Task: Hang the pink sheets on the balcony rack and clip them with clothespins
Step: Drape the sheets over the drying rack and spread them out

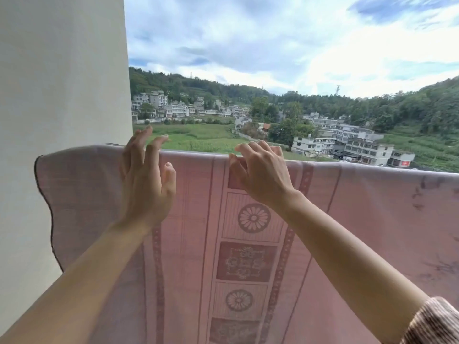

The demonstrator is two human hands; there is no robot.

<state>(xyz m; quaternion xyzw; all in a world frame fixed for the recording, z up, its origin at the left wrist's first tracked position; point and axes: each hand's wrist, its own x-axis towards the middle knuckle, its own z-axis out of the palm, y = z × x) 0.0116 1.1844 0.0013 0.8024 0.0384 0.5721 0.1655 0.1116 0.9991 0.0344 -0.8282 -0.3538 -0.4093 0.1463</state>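
A smooth off-white wall (62, 95) fills the left, and beside it the pink sheet (360, 219) hangs draped over a support it hides, its wavy left edge trimmed in a dark cord and its thin woven cloth printed with bands of round flower medallions and squares. The left hand (146, 184) is raised at the sheet's top fold, fingers spread and loosely bent, grasping nothing. The right hand (260, 170) curls its fingers over the fold with the thumb on the near face, gripping the cloth, and a ribbed knit sleeve (432, 324) shows at the lower right.
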